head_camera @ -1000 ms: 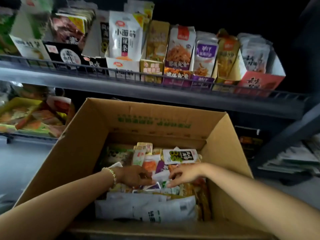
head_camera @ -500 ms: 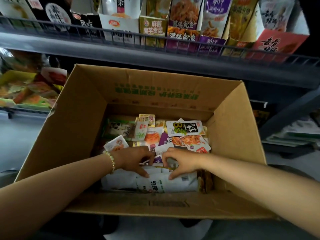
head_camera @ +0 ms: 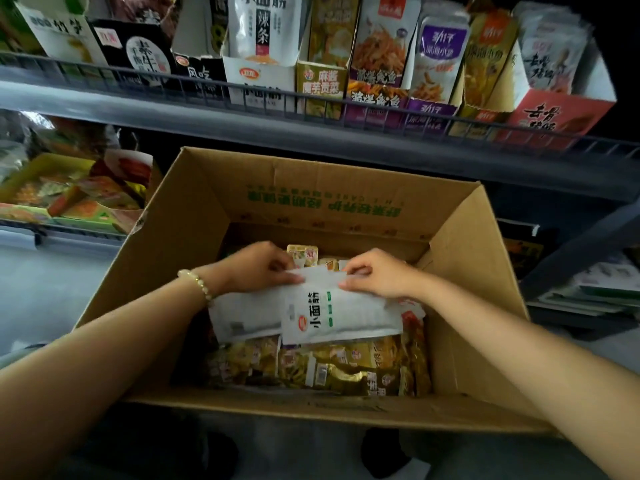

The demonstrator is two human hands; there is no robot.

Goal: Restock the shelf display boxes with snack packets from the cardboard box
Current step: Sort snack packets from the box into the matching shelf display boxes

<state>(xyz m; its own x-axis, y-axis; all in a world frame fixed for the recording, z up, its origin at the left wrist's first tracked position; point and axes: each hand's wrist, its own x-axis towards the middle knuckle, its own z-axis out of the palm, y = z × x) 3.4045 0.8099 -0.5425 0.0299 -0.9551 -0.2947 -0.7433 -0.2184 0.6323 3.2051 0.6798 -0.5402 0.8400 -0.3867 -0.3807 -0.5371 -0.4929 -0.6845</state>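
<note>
Faces, in dim light, a dark wire-fronted shelf (head_camera: 173, 109) of display boxes (head_camera: 259, 81) just above an open cardboard box (head_camera: 478, 271); shows no surface beneath it. Holds a couple of white packets (head_camera: 339, 317) over the gold packets (head_camera: 329, 368) inside the box, left hand (head_camera: 256, 268) and right hand (head_camera: 374, 275) close together, each pinching the upper edge. Probably light, soft, slick film, apt to fan apart, so best gripped at the sealed top edges and kept squared.

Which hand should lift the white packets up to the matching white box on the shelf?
Probably left. Both hands pinch the white packets, but the left hand sits straight below the white display box, while the right hand is off to the side.
</note>
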